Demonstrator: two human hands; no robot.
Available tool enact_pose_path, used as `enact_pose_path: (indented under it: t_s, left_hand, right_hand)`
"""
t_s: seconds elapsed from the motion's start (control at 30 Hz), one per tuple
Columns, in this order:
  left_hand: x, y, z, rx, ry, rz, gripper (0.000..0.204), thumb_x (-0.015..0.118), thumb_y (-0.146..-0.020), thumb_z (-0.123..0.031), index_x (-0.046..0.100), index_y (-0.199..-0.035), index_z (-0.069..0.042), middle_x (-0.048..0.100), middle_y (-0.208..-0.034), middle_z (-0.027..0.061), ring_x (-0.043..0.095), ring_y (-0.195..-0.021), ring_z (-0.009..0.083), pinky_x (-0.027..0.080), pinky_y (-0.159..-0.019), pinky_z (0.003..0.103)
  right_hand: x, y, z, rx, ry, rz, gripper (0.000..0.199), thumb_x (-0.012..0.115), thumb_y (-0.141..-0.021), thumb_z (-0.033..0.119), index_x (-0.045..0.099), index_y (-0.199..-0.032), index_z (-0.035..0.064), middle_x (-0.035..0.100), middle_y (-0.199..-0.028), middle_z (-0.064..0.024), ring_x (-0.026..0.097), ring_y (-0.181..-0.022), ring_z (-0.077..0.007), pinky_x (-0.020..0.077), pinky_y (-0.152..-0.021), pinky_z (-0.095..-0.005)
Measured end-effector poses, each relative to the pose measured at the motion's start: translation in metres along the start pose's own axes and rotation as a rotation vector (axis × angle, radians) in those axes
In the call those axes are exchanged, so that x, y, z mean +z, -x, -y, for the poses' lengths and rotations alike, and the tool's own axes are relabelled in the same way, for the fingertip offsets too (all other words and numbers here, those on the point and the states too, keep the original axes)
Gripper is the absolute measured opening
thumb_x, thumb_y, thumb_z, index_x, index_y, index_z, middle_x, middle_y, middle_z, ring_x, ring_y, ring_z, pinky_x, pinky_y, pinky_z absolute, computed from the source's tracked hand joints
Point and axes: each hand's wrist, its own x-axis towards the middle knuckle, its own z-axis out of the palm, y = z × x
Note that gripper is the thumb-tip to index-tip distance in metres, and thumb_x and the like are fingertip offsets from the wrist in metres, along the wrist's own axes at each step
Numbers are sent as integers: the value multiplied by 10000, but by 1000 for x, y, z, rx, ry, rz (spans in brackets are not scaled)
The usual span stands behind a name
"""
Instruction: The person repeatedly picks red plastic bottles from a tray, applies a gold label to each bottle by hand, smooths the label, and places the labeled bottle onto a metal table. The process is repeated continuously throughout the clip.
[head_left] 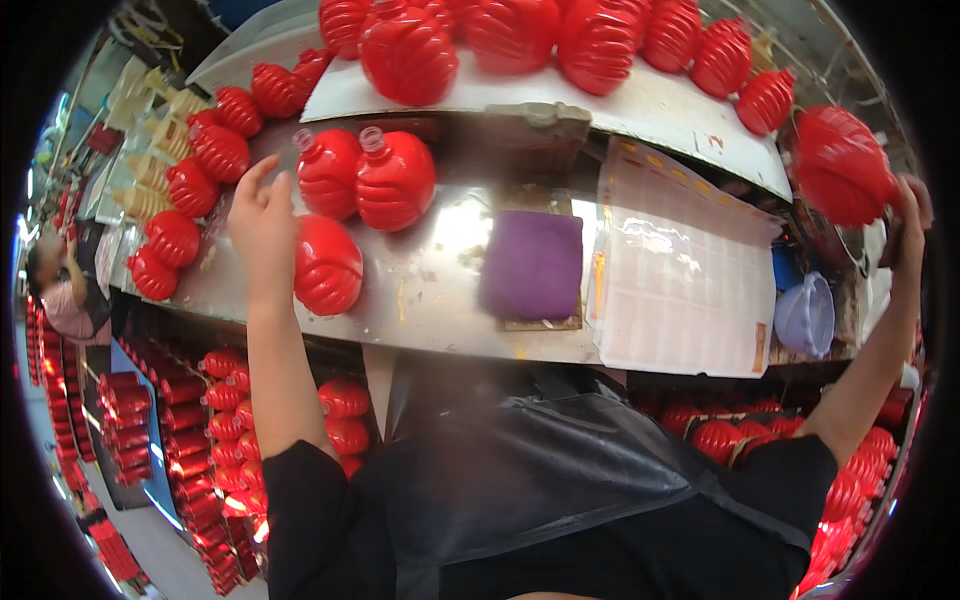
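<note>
At the far right, my right hand [908,215] is closed on the narrow end of a large glossy red ribbed bottle [842,165], which it holds up off the bench. My left hand [262,215] hovers over the left of the metal bench with fingers apart and loosely bent, nothing visible in them. Just right of it lies a rounded red bottle [328,265]; whether the wrist touches it I cannot tell. Behind that stand two red bottles [396,180] with clear necks. Left of the hand, smaller red bottles [192,186] form a line.
A purple folded cloth [533,264] lies mid-bench, beside a plastic-covered white sheet [685,280]. Red bottles crowd a raised white shelf [690,125]. A pale blue basket [805,315] is at right. Red pieces [235,420] fill racks below; another person [70,290] is far left.
</note>
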Motion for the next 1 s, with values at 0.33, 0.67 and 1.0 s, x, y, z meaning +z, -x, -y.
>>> enact_pose_path:
  t_s: [0.33,0.67,1.0]
  left_hand:
    - [87,91,-32,702,-71,403,610,852,-807,-171,624,-1354,-25,655,-1330,139,612,-1252,309,483,-1077,406]
    - [168,97,-27,-61,272,626,896,869,-811,-299,423,-1533,-10,602,-1403,200,621,-1263,259,503,-1072,390]
    - [172,96,-22,-90,406,614,842,821,-901,-207,365,-1581,-10,483,-1511,161,516,-1361,254,426,-1158,404]
  right_hand:
    - [208,60,265,-51,-684,1018,99,674,-925,127,665,-993,55,634,-810,26,579,-749,-35,452,-659,-224]
    - [293,120,270,37,-376,675,527,697,-978,328,611,-1403,30,758,-971,-154,731,-887,-218,565,-809,-344]
    - [297,217,256,388,-798,630,707,687,-982,396,477,-1523,-8,638,-1350,-313,643,-1235,-439,500,-1058,-439]
